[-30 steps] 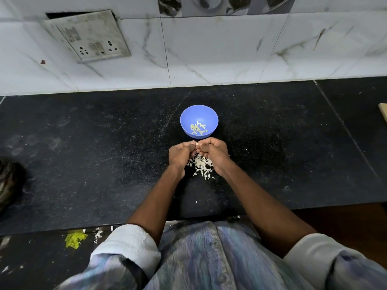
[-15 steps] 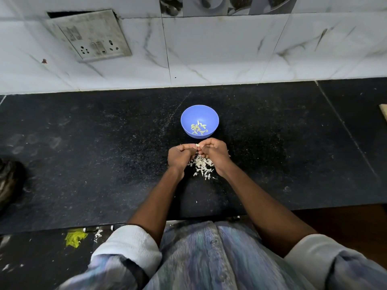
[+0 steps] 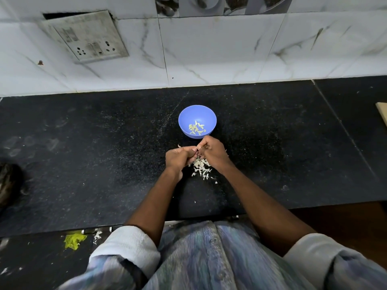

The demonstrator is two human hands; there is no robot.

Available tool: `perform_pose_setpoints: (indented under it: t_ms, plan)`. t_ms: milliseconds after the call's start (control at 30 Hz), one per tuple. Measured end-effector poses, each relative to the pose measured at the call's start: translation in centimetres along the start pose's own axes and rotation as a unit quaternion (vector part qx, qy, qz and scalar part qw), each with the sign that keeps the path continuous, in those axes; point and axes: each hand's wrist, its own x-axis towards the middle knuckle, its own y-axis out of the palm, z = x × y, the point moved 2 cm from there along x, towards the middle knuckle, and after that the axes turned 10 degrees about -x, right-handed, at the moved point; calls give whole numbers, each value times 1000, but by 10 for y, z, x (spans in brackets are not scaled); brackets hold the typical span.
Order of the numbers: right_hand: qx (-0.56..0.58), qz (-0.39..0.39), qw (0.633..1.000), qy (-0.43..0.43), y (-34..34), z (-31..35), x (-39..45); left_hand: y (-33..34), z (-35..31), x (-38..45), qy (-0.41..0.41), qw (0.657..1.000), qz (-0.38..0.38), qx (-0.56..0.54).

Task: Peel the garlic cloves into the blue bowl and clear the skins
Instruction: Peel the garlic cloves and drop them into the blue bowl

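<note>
Leftmost, a dark rounded object [image 3: 9, 183] sits at the counter edge, cut off by the frame; cannot tell what it is. On the marble-tiled wall [image 3: 209, 49] above, a grimy switch-and-socket plate [image 3: 85, 36]. Below the counter's front edge, a yellow-green scrap [image 3: 74, 240] with some white bits beside it.

Centre: black speckled counter [image 3: 104, 153]. Blue bowl [image 3: 197, 121] stands upright, holding a small cluster of peeled garlic cloves [image 3: 196, 129] at its bottom.

Just in front of the bowl, both hands meet, fingertips touching. Left hand [image 3: 179, 158]: fingers curled in, grip closed toward the right hand's fingertips. Right hand [image 3: 212, 152]: knuckles up, fingers curled, its far side almost at the bowl's near rim. Something small is pinched between the two, probably a clove, but it is too hidden to tell.

Under and just behind the hands: a heap of pale skins [image 3: 201, 167] on the counter, a few flakes strewn nearer the person.

Far right: a pale wooden corner [image 3: 382, 114] pokes in at the frame edge.
</note>
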Motion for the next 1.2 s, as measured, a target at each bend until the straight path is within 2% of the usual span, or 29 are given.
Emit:
perform_pose_setpoints:
  t_ms: [33,100,167,233,333,400,433,500,567,600,667,700,767,833,900,1000,1100,1200]
  plan:
    - [-19,6,1000,-6,-1,0,1,-1,0,0,8,1000,1,13]
    - [-12,17,1000,20,1,-1,0,-2,-2,1,87,992,-1,88]
    - [74,41,992,94,3,-2,-2,-3,-5,2,193,964,1,182]
    - [204,82,960,172,5,0,-3,-2,-7,1,262,937,17,230]
    - [361,126,888,257,6,3,-6,-2,-7,1,295,920,36,253]
    - [383,134,871,277,6,1,-6,-3,-5,3,290,921,39,257]
    - [374,137,876,273,6,-1,-6,-3,-5,3,286,923,41,253]
    - [282,121,926,218,3,-4,-4,-2,-5,2,251,939,37,234]
    - [106,72,986,108,-2,-7,-2,3,-3,0,123,983,31,134]
    - [45,49,996,60,-3,-7,-2,5,-3,0,33,997,26,60]
    - [21,22,999,17,-3,-4,-2,7,-4,2,-124,989,20,-73]
    - [36,16,999,19,-4,-3,-3,8,-4,3,-173,978,26,-113]
    - [112,26,991,62,-4,-1,-3,8,-3,3,-198,967,40,-154]
    - [213,57,968,116,-4,-1,-3,8,-1,0,-151,977,36,-148]
    - [264,87,950,143,-7,-1,-3,4,1,1,-42,996,13,-78]
    - [229,93,958,147,-10,-2,-3,0,1,4,68,998,17,1]
    - [157,69,975,142,-6,-2,-5,0,1,5,121,991,34,43]
    - [137,36,977,157,-8,-5,-5,0,1,3,153,986,30,63]
